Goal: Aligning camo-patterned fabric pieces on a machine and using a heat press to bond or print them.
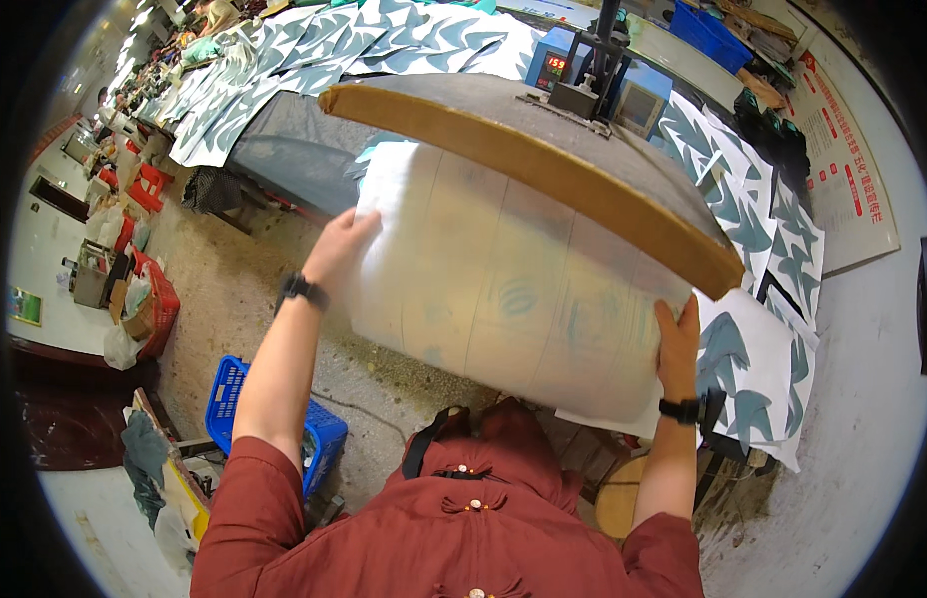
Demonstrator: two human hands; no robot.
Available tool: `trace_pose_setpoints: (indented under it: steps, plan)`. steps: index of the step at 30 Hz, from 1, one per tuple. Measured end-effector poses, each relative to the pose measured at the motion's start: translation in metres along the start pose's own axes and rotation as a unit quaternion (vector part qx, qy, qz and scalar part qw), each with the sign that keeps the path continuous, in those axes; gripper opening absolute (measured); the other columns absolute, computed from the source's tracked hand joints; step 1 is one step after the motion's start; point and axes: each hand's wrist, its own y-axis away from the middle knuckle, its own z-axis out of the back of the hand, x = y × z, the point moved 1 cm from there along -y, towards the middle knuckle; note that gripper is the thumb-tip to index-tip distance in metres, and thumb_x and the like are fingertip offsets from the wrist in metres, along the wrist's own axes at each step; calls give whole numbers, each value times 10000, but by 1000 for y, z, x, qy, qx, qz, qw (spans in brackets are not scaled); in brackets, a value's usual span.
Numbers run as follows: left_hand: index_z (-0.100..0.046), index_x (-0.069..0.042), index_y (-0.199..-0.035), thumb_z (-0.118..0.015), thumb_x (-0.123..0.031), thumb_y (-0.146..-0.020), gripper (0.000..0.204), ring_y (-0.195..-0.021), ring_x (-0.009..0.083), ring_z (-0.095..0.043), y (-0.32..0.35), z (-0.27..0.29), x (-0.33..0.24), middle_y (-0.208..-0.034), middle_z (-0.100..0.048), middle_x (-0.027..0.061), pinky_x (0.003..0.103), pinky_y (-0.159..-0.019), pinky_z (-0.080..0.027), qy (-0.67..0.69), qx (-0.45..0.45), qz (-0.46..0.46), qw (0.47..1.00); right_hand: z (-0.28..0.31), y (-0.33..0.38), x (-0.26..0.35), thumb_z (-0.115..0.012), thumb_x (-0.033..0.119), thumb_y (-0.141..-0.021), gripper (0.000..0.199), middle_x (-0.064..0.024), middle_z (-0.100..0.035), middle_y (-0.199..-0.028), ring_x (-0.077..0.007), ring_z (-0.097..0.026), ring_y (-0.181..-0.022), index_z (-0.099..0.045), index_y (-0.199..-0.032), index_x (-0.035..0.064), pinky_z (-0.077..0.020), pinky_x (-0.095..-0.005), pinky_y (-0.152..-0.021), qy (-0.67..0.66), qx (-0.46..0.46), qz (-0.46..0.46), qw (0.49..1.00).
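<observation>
A large translucent white sheet [503, 289] is held at the centre of the view, slid partly beneath the raised upper plate [543, 159] of a heat press, whose brown padded edge runs from ten o'clock down to three o'clock. Faint grey-green shapes are seen through the sheet. The sheet's left edge is gripped by the left hand [342, 249], at about nine o'clock from the sheet's middle, with fingers curled over the edge and the thumb hidden behind it. The lower right corner, at about four o'clock, is pinched by the right hand [677, 344], fingers laid flat on top and pressed together. A dark band is worn on each wrist. White cut pieces printed with grey-green shapes [762, 229] are laid out at three o'clock, and more of them [314, 50] are spread on a long table at eleven o'clock. A blue plastic crate [234, 399] is seen on the floor at eight o'clock, and a red basket [162, 304] at nine o'clock.
</observation>
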Motion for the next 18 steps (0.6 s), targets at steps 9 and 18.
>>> trace_pose_setpoints:
  steps: [9,18]
  plan:
    - [-317,-180,-1549,-721,-414,-907,794,-1095,198,-585,-51,17,-14,-1243,-639,65,403,-946,-427,-166,-60,43,983,-14,-112,-79,-613,126,-967,444,-76,-544,-1254,-152,-512,-1099,-476,-1374,13,-421,-303,-948,78,-27,-2,997]
    - [-341,-145,-1529,-724,-317,-913,745,-955,128,-548,-24,50,17,-1227,-571,61,282,-770,-466,-179,-128,72,973,-17,-120,-119,-613,139,-964,412,-50,-557,-1123,-125,-519,-963,-500,-1346,33,-435,-273,-825,107,-38,-55,992]
